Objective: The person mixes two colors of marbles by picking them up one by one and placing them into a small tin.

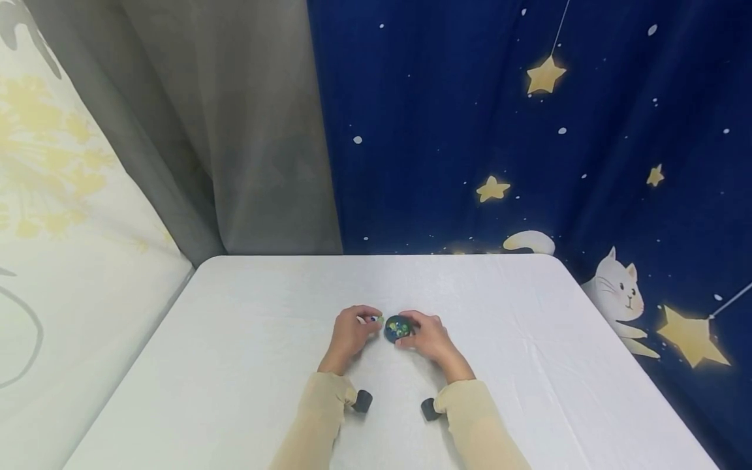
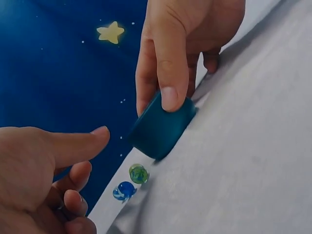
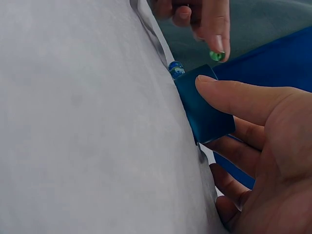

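Observation:
My right hand (image 1: 431, 338) grips a small teal cup (image 2: 165, 127) by its sides, thumb on the near wall. Several green, yellow and blue marbles show inside the cup from above. Facing it, my left hand (image 1: 352, 329) has its thumb out straight and its other fingers loosely bent. Between that hand and the cup are a green marble (image 2: 139, 173) and a blue marble (image 2: 125, 190); a gap separates them from the left thumb in the left wrist view. In the right wrist view the green marble (image 3: 217, 56) lines up with the left thumb tip, while the blue marble (image 3: 176, 69) lies beside the cup.
A white cloth covers the table (image 1: 247, 352), with faint creases at the right. Behind its far edge hang a grey curtain (image 1: 264, 150) and a dark blue curtain (image 1: 435, 117) with stars. Black wrist devices (image 1: 363, 401) jut from both cuffs.

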### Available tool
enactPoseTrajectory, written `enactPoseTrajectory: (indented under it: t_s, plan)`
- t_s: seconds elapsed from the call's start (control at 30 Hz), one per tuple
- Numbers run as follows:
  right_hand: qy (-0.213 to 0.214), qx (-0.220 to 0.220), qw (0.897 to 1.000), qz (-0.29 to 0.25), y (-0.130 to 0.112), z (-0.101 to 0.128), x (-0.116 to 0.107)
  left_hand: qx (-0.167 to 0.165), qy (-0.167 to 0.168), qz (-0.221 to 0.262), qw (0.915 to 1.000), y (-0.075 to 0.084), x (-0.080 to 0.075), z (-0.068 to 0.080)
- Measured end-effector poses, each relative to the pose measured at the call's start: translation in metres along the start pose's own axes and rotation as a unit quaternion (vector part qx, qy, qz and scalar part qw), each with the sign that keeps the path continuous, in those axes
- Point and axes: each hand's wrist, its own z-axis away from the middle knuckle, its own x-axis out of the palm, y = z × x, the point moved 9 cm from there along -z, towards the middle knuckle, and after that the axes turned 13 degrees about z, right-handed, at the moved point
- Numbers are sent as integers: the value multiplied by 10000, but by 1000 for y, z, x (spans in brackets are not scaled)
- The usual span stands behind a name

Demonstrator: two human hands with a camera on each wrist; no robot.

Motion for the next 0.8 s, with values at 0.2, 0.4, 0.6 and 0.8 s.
enactPoseTrajectory:
  t_s: [0.2, 0.4, 0.6, 0.8]
  plan:
    - [17, -44, 10000, -7, -2, 1, -2, -87, -25, 282, 9996, 3, 3, -1]
    - [52, -117, 9999, 51, -2, 0, -1, -93, -88, 497, 9987, 6, 7, -1]
    - [80, -194, 9998, 46, -3, 0, -2, -285, -82, 828, 9961, 5, 11, -1]
    - [133, -289, 9993, 171, -4, 1, -3, -209, -152, 1176, 9927, 7, 17, -1]
